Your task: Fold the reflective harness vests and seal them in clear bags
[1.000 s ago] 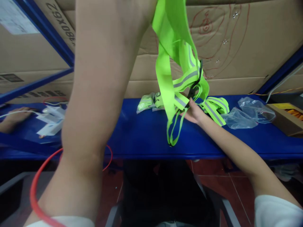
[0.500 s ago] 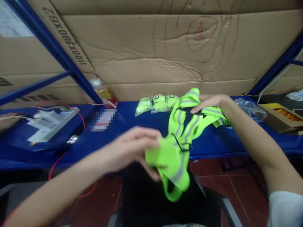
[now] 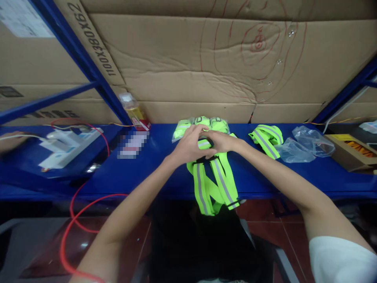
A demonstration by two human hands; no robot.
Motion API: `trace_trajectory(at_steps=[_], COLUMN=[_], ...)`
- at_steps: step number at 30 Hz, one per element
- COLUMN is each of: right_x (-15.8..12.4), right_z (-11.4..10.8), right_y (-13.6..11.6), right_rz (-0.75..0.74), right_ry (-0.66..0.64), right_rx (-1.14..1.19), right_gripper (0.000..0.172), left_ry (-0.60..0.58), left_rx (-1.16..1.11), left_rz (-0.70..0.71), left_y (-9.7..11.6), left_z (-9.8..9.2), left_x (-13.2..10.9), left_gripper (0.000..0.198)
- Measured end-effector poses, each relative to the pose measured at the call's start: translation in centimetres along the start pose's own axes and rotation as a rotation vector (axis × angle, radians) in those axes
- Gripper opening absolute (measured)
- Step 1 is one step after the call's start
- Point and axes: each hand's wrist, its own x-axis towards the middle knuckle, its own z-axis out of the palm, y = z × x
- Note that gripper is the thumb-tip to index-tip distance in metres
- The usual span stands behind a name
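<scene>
Vest (image 3: 225,177): one, held over the middle of the desk (image 3: 165,169), its lower end past the front edge.
Long axis: from the hands down toward the person, lower end leaning a little right; gathered end points to the back edge.
Bands (image 3: 199,188): two grey-striped ones hang side by side, splayed slightly.
Left hand (image 3: 191,146): curled round the gathered end, gripping it; how firmly, cannot tell.
Right hand (image 3: 220,141): gripping the same end from the other side, fingers close to the left hand's.
Box (image 3: 349,153): one, open, near the right end.
Clear bags (image 3: 296,150): two by the look of them, overlapping, left of the box.
Bundle (image 3: 266,137): one, folded, beside the bags, loose end toward the front right.
Packs (image 3: 219,124): three, in a row at the back edge, behind the hands.
Bottle (image 3: 132,110): one, at the back edge, left of the packs.
</scene>
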Motion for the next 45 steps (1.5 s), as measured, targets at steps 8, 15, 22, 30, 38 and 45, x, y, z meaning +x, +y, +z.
trace_trajectory(at_steps=[8,15,22,30,38,45], right_x=[-4.4,-6.9,-8.3,-9.3,-9.2,-8.7], right_z=[1.5,1.0,-1.6,-3.0,-2.5,-1.4], right_y=[2.0,2.1,2.9,3.5,6.0,5.2], right_rz=[0.254,0.455,0.569,0.547,0.385,0.408], right_ry=[0.207,0.085,0.088,0.352,0.464,0.407], right_rx=[-0.135,-0.351,-0.414,-0.312,0.069,0.239], right_gripper=[0.084,0.063,0.059,0.047,0.037,0.049], left_ry=[-0.413,-0.369,-0.238,0.302,0.41,0.368], left_rx=[0.045,-0.029,-0.159,-0.458,-0.306,-0.26], left_rz=[-0.07,0.107,0.127,-0.023,0.008,0.023], left_y=[-8.1,-10.1,-11.3,-11.8,-11.3,-11.2], left_z=[2.4,3.1,2.0,0.8,-0.1,0.2], left_x=[4.7,4.3,2.9,3.9,5.2,10.6], left_gripper=[0.084,0.053,0.038,0.031,0.04,0.047])
